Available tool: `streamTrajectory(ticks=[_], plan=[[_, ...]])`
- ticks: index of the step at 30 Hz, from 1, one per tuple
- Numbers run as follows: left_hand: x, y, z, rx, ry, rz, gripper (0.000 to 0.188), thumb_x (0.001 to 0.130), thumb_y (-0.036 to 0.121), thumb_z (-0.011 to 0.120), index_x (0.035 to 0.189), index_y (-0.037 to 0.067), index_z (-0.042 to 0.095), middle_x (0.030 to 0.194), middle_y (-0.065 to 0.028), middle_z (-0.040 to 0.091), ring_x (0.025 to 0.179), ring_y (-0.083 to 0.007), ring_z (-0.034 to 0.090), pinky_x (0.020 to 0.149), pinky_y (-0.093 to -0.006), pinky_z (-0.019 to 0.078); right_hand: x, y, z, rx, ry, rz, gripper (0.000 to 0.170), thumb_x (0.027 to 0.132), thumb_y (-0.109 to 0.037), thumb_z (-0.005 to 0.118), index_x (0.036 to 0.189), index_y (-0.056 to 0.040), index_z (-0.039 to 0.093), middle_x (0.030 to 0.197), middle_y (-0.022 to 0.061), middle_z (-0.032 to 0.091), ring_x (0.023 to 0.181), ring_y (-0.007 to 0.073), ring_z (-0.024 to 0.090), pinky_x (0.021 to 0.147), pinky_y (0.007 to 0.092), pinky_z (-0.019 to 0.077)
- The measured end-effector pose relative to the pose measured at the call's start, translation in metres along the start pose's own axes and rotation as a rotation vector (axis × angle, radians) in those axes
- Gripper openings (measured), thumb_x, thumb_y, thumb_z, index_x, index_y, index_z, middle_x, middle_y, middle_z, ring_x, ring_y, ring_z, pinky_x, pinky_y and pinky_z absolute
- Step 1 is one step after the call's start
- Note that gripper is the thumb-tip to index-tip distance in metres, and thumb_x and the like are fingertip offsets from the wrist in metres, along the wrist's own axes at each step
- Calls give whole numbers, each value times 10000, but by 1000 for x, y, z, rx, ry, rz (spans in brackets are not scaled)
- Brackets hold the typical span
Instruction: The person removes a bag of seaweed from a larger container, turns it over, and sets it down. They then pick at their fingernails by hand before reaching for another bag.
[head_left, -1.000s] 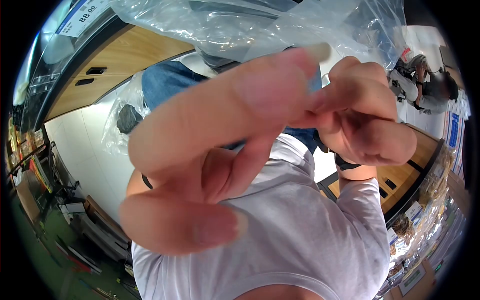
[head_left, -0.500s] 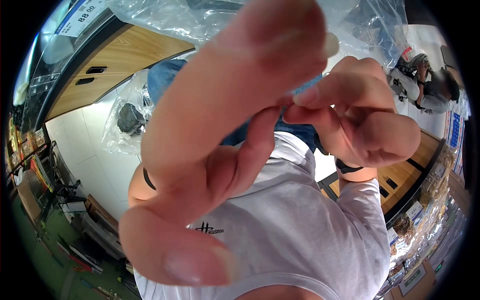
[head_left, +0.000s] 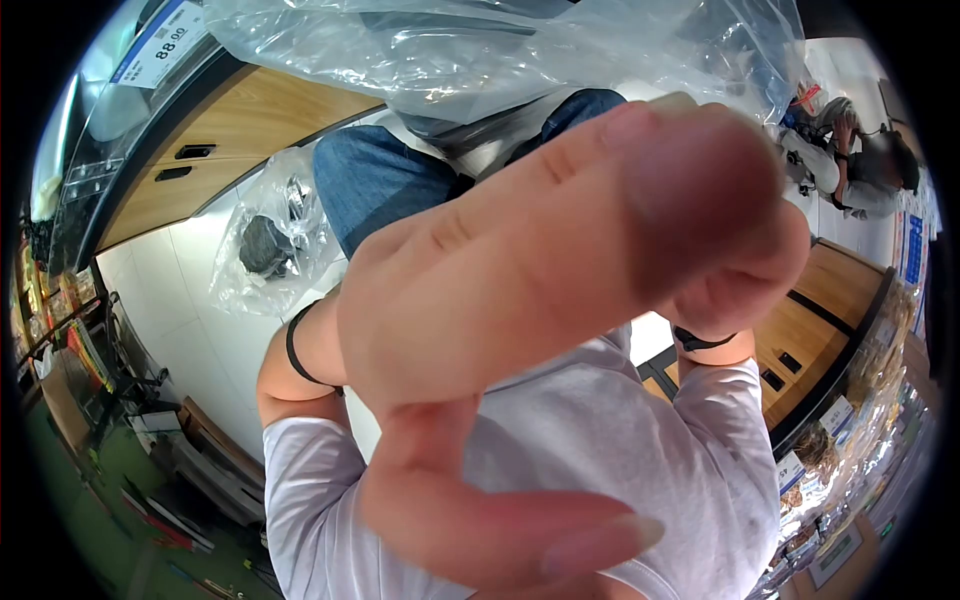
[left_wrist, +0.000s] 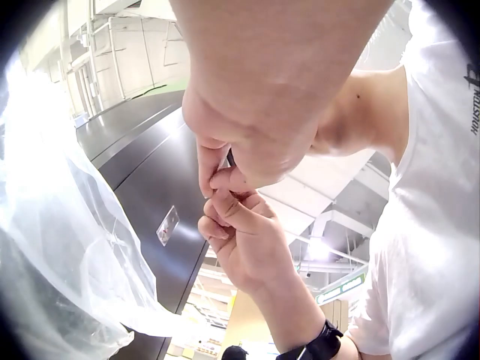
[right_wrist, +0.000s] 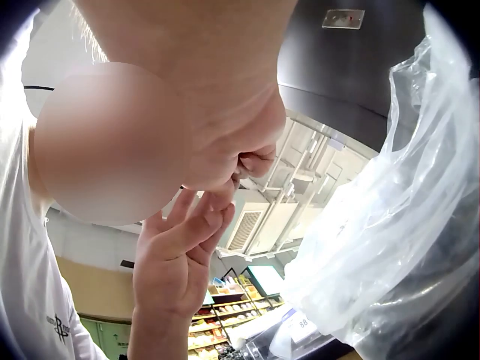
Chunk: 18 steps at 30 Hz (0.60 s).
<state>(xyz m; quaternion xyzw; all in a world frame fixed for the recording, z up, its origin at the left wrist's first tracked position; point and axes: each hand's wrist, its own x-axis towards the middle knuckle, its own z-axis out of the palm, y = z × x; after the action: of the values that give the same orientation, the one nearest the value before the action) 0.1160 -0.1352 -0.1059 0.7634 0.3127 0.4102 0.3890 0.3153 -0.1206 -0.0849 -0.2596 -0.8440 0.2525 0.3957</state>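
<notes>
My left hand (head_left: pixel 500 280) fills the middle of the head view, a finger reaching right and the thumb apart below it. Behind its fingertips, my right hand (head_left: pixel 740 275) is largely hidden. Seen in the left wrist view, the right hand (left_wrist: pixel 251 244) has curled fingers, its thumb near the left hand's fingertips; the left hand (left_wrist: pixel 255 112) is large above. The right wrist view has the left hand (right_wrist: pixel 172 262) below the right hand (right_wrist: pixel 232 127), their fingertips meeting. No held object can be made out.
Clear plastic (head_left: pixel 480 60) hangs across the top of the head view. A clear bag with a dark item (head_left: pixel 265 245) lies at the left. Wooden cabinets (head_left: pixel 240 130) stand on both sides, with a price label (head_left: pixel 165 45). Another person (head_left: pixel 870 175) is at the right.
My left hand has swung to the right in the head view, now covering much of my right hand. Its thumb has also moved right. More of the jeans shows.
</notes>
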Motion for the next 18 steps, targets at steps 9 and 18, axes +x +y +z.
streamTrajectory(ticks=[9,18], plan=[[-23,-12,12,-166,150,175,876,845,-188,524,1475,54,-35,1397,-263,403,1137,-322,575,784,-211,569,-11,-3,16,-31,326,13,153,592,-27,576,612,-56,428,720,76,578,562,262,483,541,325,377],[-29,2,0,-671,117,-303,533,947,-28,445,1431,-12,222,1395,-189,447,1091,-205,602,725,-117,522,-16,19,35,-30,407,-197,174,723,-4,596,849,-112,542,868,24,588,716,236,538,673,323,445]])
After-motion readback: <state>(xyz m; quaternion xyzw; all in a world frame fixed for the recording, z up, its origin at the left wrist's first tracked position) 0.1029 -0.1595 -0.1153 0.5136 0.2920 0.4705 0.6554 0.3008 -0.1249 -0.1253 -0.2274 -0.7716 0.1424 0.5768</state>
